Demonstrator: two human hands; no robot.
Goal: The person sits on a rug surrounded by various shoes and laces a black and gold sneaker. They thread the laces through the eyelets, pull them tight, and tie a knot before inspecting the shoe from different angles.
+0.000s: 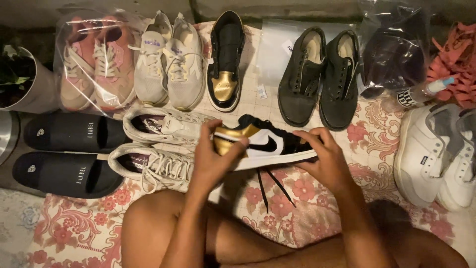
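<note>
I hold a black, white and gold high-top sneaker point(265, 141) on its side above a floral cloth point(307, 208). My left hand point(215, 156) grips its gold toe end. My right hand point(322, 156) holds the heel end from the right. Black laces point(271, 186) dangle below the shoe. Its matching sneaker point(225, 62) stands on the cloth farther back.
Around me lie a pair of white sneakers point(158, 146), black slides point(69, 154), pink sneakers in a plastic bag point(96, 62), cream sneakers point(171, 62), dark olive shoes point(322, 77), a bagged dark item point(396, 49) and white shoes point(436, 154). My bare knees point(158, 233) are in front.
</note>
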